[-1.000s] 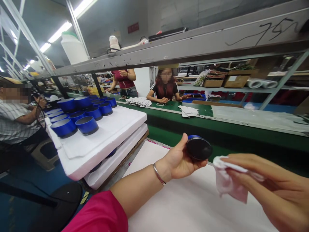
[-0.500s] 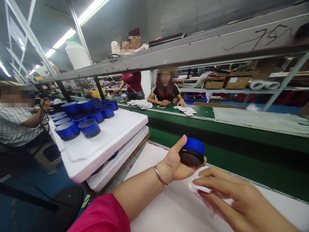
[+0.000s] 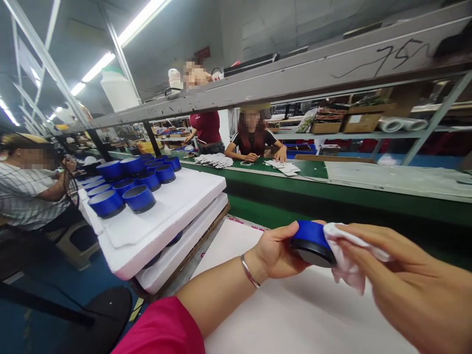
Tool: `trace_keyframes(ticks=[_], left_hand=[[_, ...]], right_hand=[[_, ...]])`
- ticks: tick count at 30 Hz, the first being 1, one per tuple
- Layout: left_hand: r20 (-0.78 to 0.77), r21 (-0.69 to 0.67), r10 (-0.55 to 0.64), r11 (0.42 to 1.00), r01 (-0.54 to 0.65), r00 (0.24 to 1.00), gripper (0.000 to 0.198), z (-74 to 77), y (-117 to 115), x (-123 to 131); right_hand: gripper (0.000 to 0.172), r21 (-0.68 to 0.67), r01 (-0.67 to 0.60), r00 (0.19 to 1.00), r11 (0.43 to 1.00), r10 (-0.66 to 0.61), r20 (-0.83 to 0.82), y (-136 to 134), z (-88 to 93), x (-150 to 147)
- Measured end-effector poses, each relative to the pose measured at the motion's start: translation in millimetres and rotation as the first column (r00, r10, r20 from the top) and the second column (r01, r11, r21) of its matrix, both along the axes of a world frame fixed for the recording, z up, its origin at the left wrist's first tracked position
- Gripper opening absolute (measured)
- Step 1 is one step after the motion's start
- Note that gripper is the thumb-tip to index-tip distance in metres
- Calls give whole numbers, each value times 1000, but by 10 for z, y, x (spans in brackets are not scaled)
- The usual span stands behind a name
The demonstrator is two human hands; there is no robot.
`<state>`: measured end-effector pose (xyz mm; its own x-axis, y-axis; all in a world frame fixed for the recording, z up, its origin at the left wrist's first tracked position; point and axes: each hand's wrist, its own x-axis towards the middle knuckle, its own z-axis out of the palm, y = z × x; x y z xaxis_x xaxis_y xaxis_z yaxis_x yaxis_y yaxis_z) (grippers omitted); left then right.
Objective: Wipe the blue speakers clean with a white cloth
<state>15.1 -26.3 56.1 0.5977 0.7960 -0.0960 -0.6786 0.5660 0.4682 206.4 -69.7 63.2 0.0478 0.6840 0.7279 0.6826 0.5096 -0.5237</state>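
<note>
- Blue and round, the small speaker sat clamped in our left hand, thumb over its top, held above the white work surface.
- Our right hand pinched a pale pink cloth — pressed against the speaker's side.
- To the left, more blue shells stood on stacked white foam trays.
- Across the green conveyor, a seated person handled white cards.

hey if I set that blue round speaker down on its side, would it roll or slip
Likely yes: the blue speaker is a short cylinder, so on its side it could roll. Its glossy shell looks slippery; the left hand grips it while the cloth presses its rim.
</note>
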Motion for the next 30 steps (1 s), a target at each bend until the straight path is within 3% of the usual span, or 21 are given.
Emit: trace_keyframes(ticks=[3,5,8,10,12,16,20,23,25,28,30], left_hand=[[-37,22,85,996,-84,996,33,18,3,1],[-33,23,82,996,-81,996,36,46,12,-25],[44,9,15,1000,-15,999,47,101,17,-84],[92,-10,-5,1000,6,996,53,130,15,-123],[100,-22,-3,1000,5,995,59,146,11,-155],[56,-5,50,999,-49,997,62,160,1,-181],[-122,72,198,979,-190,973,54,140,82,-146],[-370,201,411,911,-360,833,53,51,303,-105],[-474,268,522,853,-449,709,67,-38,514,-92],[-591,375,627,771,-514,508,94,-150,830,-110],[-634,460,673,725,-513,382,97,-176,989,-134]], right_hand=[[22,97,-203,976,974,194,98,-138,76,-191],[25,78,-364,922,928,346,173,-206,101,-285],[28,-191,-544,789,817,576,214,-247,117,-347],[27,-371,-577,713,727,671,205,-225,91,-313],[27,-399,-578,705,712,682,195,-168,20,-227],[39,-300,-543,772,785,606,190,-40,-130,-50],[39,-347,-532,773,772,610,173,1,0,-3],[35,-338,-529,774,778,606,185,7,176,24],[38,-306,-510,797,804,575,184,15,245,62],[42,-298,-492,811,818,555,184,33,271,118],[40,-289,-494,813,820,554,180,50,258,142]])
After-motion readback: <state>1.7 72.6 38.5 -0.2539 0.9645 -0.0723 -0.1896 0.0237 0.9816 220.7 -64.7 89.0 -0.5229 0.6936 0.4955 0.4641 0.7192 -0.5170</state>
